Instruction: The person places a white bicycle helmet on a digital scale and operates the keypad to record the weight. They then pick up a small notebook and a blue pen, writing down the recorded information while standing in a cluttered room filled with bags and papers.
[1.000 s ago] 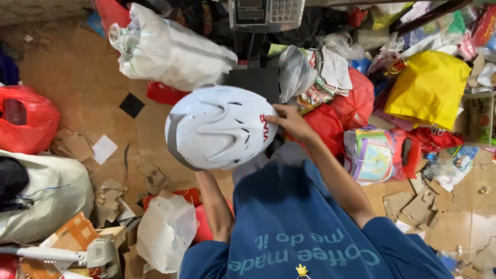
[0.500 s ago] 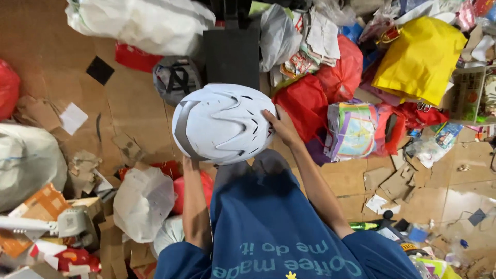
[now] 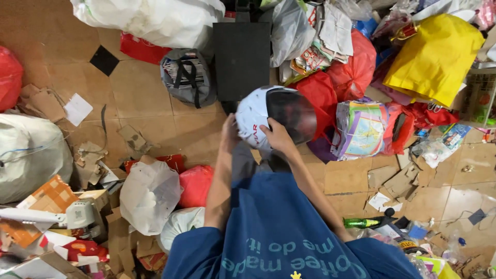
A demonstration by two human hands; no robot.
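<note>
White helmet (image 3: 257,123) with dark visor (image 3: 291,114), held out over the tiled floor (image 3: 144,98), near the middle of the view. From the left: red bag (image 3: 10,77) at the edge, big pale sack (image 3: 28,155) below it, torn cardboard scraps (image 3: 88,160) strewn across tan tiles, a white sheet of paper (image 3: 77,108) among them. Further in, a white plastic bag (image 3: 150,194) and a small red bag (image 3: 196,185) on the floor, a grey bag with black straps (image 3: 187,77) beyond. Left hand (image 3: 230,129) pressed flat against the helmet's white shell; right hand (image 3: 278,137) gripping its lower rim beside the visor, fingers curled over the edge. Black flat panel (image 3: 242,59) just behind the helmet. To the right, red bags (image 3: 351,67), a colourful printed bag (image 3: 361,129), a large yellow bag (image 3: 434,57). Flattened cardboard (image 3: 346,175) and a green bottle (image 3: 361,222) lower right.
</note>
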